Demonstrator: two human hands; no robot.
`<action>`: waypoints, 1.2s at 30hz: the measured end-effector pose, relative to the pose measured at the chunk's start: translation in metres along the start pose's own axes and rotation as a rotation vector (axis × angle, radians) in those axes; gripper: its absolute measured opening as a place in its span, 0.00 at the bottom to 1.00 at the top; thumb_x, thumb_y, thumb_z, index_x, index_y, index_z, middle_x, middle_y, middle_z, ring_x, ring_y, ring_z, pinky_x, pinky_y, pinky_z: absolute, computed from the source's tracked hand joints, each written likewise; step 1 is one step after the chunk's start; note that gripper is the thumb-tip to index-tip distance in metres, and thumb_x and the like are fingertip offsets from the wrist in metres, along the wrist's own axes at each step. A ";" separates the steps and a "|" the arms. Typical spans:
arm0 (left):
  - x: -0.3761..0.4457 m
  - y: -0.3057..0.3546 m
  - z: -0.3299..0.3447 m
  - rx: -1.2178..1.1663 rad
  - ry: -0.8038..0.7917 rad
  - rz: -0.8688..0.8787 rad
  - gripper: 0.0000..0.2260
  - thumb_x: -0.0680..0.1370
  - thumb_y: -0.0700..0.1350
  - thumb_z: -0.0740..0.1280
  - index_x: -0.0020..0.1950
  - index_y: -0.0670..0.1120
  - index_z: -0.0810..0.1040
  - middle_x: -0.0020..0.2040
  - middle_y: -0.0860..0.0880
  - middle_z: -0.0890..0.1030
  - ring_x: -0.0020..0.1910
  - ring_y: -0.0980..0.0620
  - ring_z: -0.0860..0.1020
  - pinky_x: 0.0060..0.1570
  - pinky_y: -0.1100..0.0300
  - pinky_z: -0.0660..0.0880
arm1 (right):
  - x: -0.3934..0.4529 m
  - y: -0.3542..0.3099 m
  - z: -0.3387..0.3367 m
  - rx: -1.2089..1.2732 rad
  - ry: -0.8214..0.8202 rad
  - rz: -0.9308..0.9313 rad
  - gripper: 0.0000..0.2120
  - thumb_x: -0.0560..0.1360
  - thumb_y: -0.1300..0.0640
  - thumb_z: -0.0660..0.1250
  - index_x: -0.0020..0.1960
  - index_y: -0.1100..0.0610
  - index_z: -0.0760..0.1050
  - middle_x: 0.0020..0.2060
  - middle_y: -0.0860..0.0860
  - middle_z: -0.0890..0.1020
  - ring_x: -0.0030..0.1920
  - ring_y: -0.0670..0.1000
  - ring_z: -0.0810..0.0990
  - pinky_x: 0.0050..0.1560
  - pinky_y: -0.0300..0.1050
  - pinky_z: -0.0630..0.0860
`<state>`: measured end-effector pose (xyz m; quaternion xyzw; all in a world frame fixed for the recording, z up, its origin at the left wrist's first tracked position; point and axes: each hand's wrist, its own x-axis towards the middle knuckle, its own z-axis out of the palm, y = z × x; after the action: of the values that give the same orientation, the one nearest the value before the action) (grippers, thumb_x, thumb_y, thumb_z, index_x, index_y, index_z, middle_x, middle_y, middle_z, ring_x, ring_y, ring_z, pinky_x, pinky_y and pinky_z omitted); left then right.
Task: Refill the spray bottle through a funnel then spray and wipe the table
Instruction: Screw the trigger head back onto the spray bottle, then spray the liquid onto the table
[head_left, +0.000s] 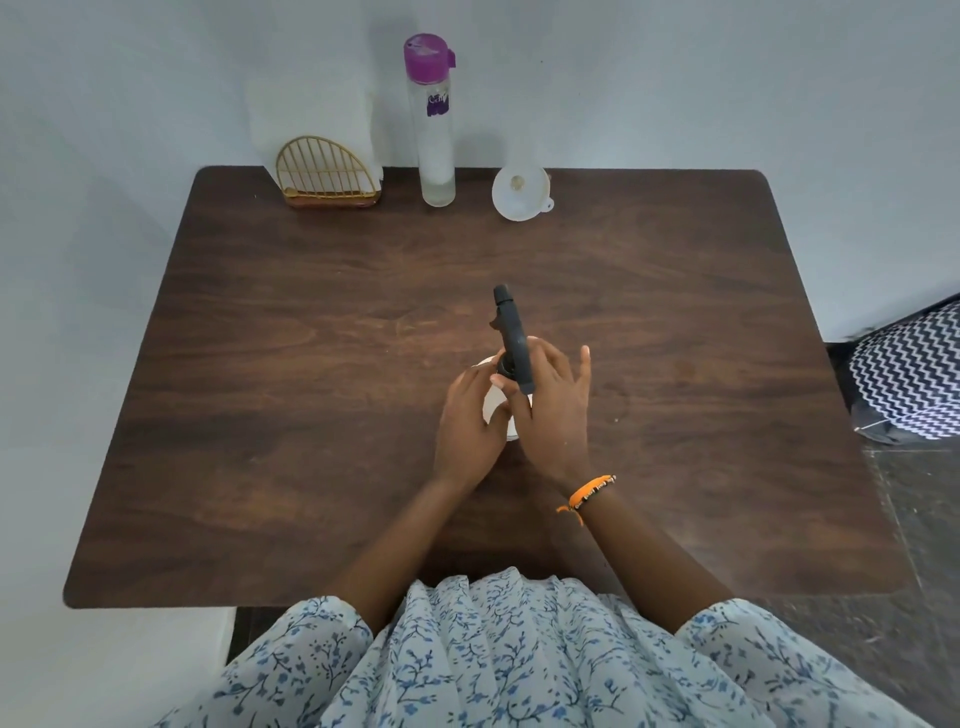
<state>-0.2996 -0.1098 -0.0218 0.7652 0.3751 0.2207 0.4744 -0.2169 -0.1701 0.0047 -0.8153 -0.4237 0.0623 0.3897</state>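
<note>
1. Table (311, 415): a dark wood-grain top; it serves as the landmark for every position below.
2. Water bottle (435, 124): stands upright at the table's far edge, left of centre, with its purple cap on. It appears to hold a little clear liquid at the bottom.
3. Napkin holder (327, 174): a gold wire rack at the far edge of the table, just left of the water bottle.
4. Spray bottle (498, 410): stands upright near the table's centre, between both hands. Its long axis is vertical; the black trigger head (511, 332) points toward the table's far edge.
5. Left hand (467, 426): wraps the white body of the spray bottle and steadies it.
6. Right hand (550, 410): thumb and forefinger appear to pinch at the neck under the trigger head; the remaining fingers spread loosely. This hand is the nearer to the head, so unscrewing it likely falls here.
7. Funnel (521, 193): lies mouth-up at the table's far edge, right of the water bottle, well apart from both hands and nearer the right one.
</note>
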 end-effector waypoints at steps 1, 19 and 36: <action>0.000 0.001 -0.001 -0.028 -0.015 -0.002 0.19 0.77 0.38 0.64 0.67 0.48 0.72 0.61 0.61 0.71 0.63 0.61 0.66 0.61 0.69 0.62 | 0.001 0.001 -0.001 -0.003 -0.007 -0.003 0.11 0.76 0.51 0.63 0.54 0.56 0.75 0.51 0.47 0.78 0.63 0.51 0.72 0.72 0.58 0.46; -0.044 0.000 -0.041 -0.205 -0.049 -0.483 0.08 0.77 0.40 0.67 0.55 0.49 0.78 0.47 0.53 0.80 0.47 0.57 0.78 0.45 0.71 0.72 | 0.035 0.005 0.012 0.649 -0.249 0.064 0.17 0.70 0.58 0.71 0.56 0.56 0.71 0.34 0.50 0.75 0.32 0.45 0.72 0.40 0.42 0.72; -0.090 0.010 -0.078 -0.430 0.271 -0.509 0.07 0.77 0.38 0.65 0.48 0.50 0.79 0.44 0.49 0.81 0.42 0.54 0.78 0.53 0.56 0.75 | 0.025 -0.036 0.013 0.810 -0.239 0.030 0.06 0.76 0.54 0.67 0.46 0.56 0.74 0.37 0.56 0.74 0.32 0.53 0.74 0.29 0.42 0.75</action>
<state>-0.4060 -0.1393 0.0243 0.4939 0.5579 0.2687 0.6104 -0.2297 -0.1317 0.0260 -0.5893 -0.3952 0.3238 0.6258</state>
